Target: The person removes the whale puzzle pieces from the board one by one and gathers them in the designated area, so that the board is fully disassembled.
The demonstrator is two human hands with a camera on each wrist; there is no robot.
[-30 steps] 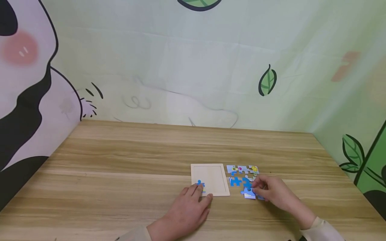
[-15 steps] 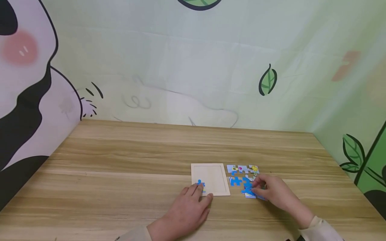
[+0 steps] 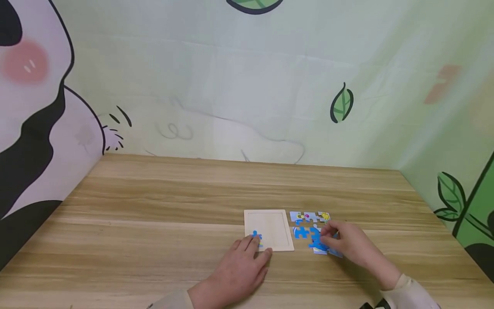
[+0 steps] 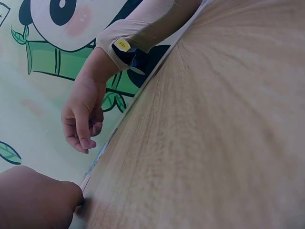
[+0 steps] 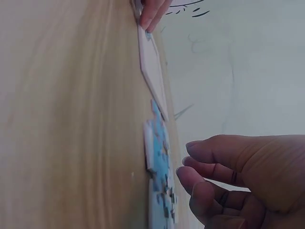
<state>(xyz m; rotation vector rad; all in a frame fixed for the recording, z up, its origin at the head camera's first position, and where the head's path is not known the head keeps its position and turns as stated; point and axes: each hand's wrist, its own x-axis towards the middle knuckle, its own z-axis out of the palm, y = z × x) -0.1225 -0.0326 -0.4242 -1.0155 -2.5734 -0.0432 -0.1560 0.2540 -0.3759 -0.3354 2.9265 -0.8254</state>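
My left hand [image 3: 242, 266] rests on the lower left corner of a pale wooden puzzle tray [image 3: 273, 221], fingers stretched out. A blue puzzle piece [image 3: 256, 234] lies in that corner of the tray, partly covered by the fingers. Just right of the tray lie several loose jigsaw pieces [image 3: 301, 232], mostly blue, some showing a sun and clouds. Over their right side hovers my right hand [image 3: 349, 241], fingers loosely bent. In the right wrist view its fingertips [image 5: 193, 148] stand apart from the pieces, and nothing is between them. Part of the pile is hidden beneath this hand.
The wood-grain table [image 3: 162, 240] runs back to a printed cloth wall [image 3: 216, 86] with leaf drawings and a panda. A second cloth side closes in the right. Along the far row, a sun piece [image 3: 325, 215] lies beside other pieces.
My right hand has shifted slightly left over the pieces. The blue pieces beneath it have moved a little. My left hand stays where it was on the tray.
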